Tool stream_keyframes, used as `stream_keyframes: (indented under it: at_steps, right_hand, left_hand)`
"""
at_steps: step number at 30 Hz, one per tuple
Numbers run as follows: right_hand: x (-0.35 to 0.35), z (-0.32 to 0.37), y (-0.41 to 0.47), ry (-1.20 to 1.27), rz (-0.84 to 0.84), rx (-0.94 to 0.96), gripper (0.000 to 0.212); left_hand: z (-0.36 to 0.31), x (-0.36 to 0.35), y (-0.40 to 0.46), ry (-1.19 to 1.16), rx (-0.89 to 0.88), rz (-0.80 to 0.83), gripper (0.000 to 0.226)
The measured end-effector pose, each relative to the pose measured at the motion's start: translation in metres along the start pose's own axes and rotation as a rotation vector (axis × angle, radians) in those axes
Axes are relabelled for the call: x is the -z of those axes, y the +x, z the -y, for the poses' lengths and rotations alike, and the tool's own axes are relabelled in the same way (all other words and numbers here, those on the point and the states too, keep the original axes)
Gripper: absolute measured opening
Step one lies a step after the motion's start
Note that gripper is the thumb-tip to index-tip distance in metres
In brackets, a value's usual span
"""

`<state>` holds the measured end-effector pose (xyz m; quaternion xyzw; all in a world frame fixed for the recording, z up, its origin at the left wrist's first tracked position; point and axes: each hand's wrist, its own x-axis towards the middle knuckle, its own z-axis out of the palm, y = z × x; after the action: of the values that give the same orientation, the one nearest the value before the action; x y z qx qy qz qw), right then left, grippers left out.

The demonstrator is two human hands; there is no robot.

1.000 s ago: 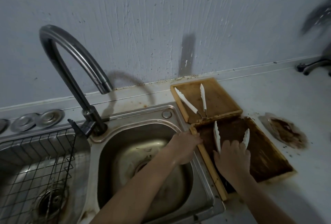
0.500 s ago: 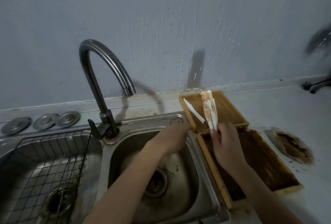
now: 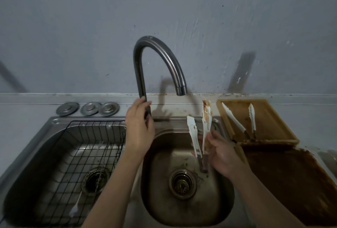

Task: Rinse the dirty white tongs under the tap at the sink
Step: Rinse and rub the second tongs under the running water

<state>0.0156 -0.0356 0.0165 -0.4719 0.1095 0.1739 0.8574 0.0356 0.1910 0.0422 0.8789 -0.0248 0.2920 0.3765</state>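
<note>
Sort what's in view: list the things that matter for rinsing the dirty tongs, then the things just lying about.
For the job:
dirty tongs, held in the right hand
tap, gripped low by the left hand
right sink basin

Lying about:
second tongs on the upper wooden tray
dirty lower tray
wire rack in the left basin
three metal caps

Brushed metal tap (image 3: 158,60), white plastic tongs (image 3: 198,133), wooden tray (image 3: 284,129).

The dirty tongs (image 3: 200,133) are gripped upright by the right hand (image 3: 221,155) over the basin (image 3: 224,200); the tap (image 3: 144,74) is grasped by the left hand (image 3: 139,127).
</note>
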Motion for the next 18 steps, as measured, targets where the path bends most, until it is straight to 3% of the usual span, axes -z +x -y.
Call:
stream_keyframes:
  at_steps: [3,6,8,12,18]
  right_hand:
    - [-0.01,-0.008,0.012,-0.003,0.011,0.009,0.02]
    - [-0.016,-0.011,0.021,0.08,0.021,-0.01,0.022]
    - [-0.02,-0.012,0.027,0.124,0.019,-0.019,0.024]
    - [-0.026,-0.013,0.036,0.054,-0.009,-0.001,0.019]
    - [-0.031,-0.017,0.042,-0.053,-0.059,0.031,0.017]
  left_hand:
    - [0.025,0.007,0.005,0.002,0.19,-0.096,0.052]
    - [0.042,0.005,0.013,-0.082,0.344,0.005,0.059]
    - [0.047,0.0,0.016,-0.1,0.427,0.075,0.05]
    - [0.055,-0.013,0.018,0.082,0.4,0.05,0.021]
    - [0.06,-0.018,0.023,0.195,0.36,-0.002,0.014]
